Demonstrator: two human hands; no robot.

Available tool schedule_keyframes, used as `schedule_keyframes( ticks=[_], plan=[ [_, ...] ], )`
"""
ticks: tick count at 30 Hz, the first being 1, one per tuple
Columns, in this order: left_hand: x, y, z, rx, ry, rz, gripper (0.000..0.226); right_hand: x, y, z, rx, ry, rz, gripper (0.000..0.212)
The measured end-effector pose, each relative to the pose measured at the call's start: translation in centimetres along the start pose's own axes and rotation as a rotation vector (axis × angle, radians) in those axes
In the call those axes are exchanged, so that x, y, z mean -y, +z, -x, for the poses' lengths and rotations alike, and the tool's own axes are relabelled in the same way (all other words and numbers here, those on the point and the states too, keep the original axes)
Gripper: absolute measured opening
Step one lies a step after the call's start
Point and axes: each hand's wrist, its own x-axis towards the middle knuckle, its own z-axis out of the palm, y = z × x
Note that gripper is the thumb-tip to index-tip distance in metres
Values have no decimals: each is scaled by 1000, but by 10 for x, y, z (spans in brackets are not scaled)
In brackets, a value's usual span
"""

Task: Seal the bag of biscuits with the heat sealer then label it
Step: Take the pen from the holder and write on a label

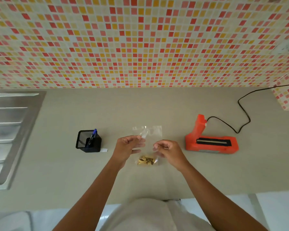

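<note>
On the counter (pixel 57 172), between the pen pot (pixel 88 141) and the orange sealer (pixel 210 142), lies a clear bag (pixel 154 132) with biscuits (pixel 146 160) at its near end. Left hand (pixel 128 147) pinches the bag's top edge. Right hand (pixel 167 150) curls on the bag's right side.

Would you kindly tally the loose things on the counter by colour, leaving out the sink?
Clear: 1, bag
Black: 1, pen holder
Blue: 1, pen
Orange: 1, sealer
White: 1, label
Total: 5
</note>
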Motion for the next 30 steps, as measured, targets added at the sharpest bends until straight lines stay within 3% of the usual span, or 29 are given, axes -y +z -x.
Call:
schedule_keyframes(
  ticks=[8, 15, 18, 23, 30],
  plan=[
    [-2, -19, -70, 19, -67, -56, 21, 3, 18, -42, -195, 62, 34, 10],
    [20, -17, -105, -112, -139, -134, 10, -26, 19, -72, -313, 130, 143, 18],
    [32, -11, -99, -149, -141, -183, 19, -26, 21, -71, -326, 164, 154, 28],
    [51, -12, -85, -194, -141, -239, 53, -30, 20, -60, -277, 170, 201, 27],
    [71, -9, -56, -179, -52, -368, 6, -47, 19, -39, -147, 139, 234, 11]
  ],
)
